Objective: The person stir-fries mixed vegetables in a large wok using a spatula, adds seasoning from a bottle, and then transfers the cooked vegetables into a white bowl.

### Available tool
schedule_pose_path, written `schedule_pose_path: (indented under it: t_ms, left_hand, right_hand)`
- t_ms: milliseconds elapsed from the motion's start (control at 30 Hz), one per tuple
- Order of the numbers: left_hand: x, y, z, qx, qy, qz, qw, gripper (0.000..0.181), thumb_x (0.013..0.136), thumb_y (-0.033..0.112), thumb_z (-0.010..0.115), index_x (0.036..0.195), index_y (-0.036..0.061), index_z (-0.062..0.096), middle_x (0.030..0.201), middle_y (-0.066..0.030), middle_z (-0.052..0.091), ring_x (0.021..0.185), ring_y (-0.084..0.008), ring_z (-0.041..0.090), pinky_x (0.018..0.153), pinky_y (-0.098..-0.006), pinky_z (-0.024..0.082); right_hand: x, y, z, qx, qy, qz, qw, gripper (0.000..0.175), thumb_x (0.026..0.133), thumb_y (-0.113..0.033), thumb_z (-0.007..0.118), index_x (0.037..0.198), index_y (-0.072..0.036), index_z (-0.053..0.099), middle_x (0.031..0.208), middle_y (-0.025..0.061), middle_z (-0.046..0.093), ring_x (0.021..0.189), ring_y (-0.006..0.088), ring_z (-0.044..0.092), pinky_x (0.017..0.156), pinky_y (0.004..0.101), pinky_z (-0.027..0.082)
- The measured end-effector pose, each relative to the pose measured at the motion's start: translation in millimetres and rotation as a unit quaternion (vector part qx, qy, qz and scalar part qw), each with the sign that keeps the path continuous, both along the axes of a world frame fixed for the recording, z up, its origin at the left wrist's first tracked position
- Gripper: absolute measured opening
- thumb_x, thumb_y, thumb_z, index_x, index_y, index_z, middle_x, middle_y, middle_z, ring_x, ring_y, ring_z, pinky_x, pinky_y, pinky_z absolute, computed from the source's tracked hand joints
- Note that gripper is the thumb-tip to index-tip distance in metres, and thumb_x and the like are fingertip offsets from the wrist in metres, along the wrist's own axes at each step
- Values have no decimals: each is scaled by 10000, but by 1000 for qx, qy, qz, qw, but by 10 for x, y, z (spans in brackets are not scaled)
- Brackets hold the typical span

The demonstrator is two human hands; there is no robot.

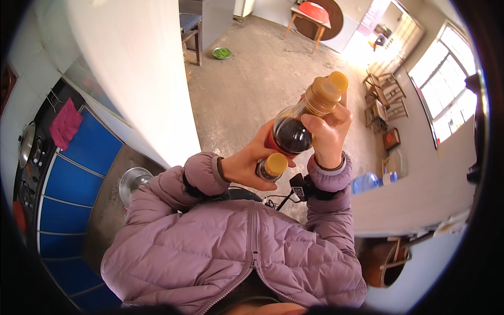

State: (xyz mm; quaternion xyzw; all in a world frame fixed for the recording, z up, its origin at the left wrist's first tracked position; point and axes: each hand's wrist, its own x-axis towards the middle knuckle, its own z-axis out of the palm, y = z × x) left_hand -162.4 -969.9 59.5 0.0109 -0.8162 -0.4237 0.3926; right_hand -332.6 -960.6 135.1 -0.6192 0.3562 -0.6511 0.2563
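My left hand (pixel 245 166) is wrapped around the lower part of a clear bottle of dark liquid (pixel 293 134) with a red label. The same hand also holds a small dark bottle (pixel 274 165) with a yellow cap, close to the palm. My right hand (pixel 332 128) grips the large bottle near its neck, thumb across the front. This bottle leans up and to the right, its amber cap (pixel 323 90) on. A second yellow cap (pixel 339 81) shows just behind it at the right hand; whatever is below that cap is mostly hidden.
Left stands a blue-fronted kitchen counter (pixel 71 173) with a lidded wok (pixel 26 143) and a pink cloth (pixel 66 124). A white wall edge (pixel 157 98) separates it from the room. On the floor are a bowl of greens (pixel 222 53), wooden chairs (pixel 380 98) and a blue water jug (pixel 365 183).
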Motion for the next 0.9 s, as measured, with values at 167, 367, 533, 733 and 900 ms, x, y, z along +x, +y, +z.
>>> schedule_pose_path:
  t_ms: [167, 367, 533, 733, 900]
  left_hand:
    - [45, -1148, 128, -5, 7, 68, 998, 466, 592, 240, 732, 1024, 99, 631, 1364, -193, 167, 1269, -337, 187, 1042, -409, 183]
    - [273, -2467, 48, 14, 21, 180, 983, 482, 610, 278, 733, 1046, 102, 626, 1365, -170, 193, 1268, -330, 190, 1043, -414, 182]
    - [587, -3566, -31, -3, 65, 313, 948, 477, 626, 302, 731, 1045, 100, 623, 1367, -154, 193, 1276, -325, 181, 1047, -416, 177]
    - [867, -4338, 201, 36, 127, 459, 879, 438, 590, 171, 761, 1003, 93, 635, 1419, -149, 88, 1289, -279, 238, 1051, -397, 178]
    - [998, -4173, 360, 76, 228, 618, 748, 311, 662, 66, 715, 938, 37, 575, 1245, -91, 356, 936, -146, 476, 826, -295, 352]
  right_hand:
    - [79, -1355, 200, 10, 10, 53, 998, 340, 559, -179, 685, 819, 38, 649, 1033, 68, 432, 906, 173, 489, 726, 260, 416]
    - [420, -3050, 255, 37, 5, 198, 980, 317, 573, -146, 677, 824, 45, 643, 1048, 58, 418, 866, 141, 502, 658, 239, 418]
    - [983, -4571, 195, 1, -7, 325, 946, 303, 579, -138, 695, 826, 31, 648, 1021, 50, 416, 861, 149, 503, 683, 253, 425]
    - [1697, -5886, 404, -52, -26, 526, 848, 277, 602, -86, 684, 855, 23, 654, 1006, 48, 427, 856, 142, 513, 702, 259, 433]
    - [2196, -6166, 584, -15, -77, 635, 768, 240, 614, -49, 655, 838, 35, 639, 975, 33, 442, 816, 134, 516, 692, 248, 422]
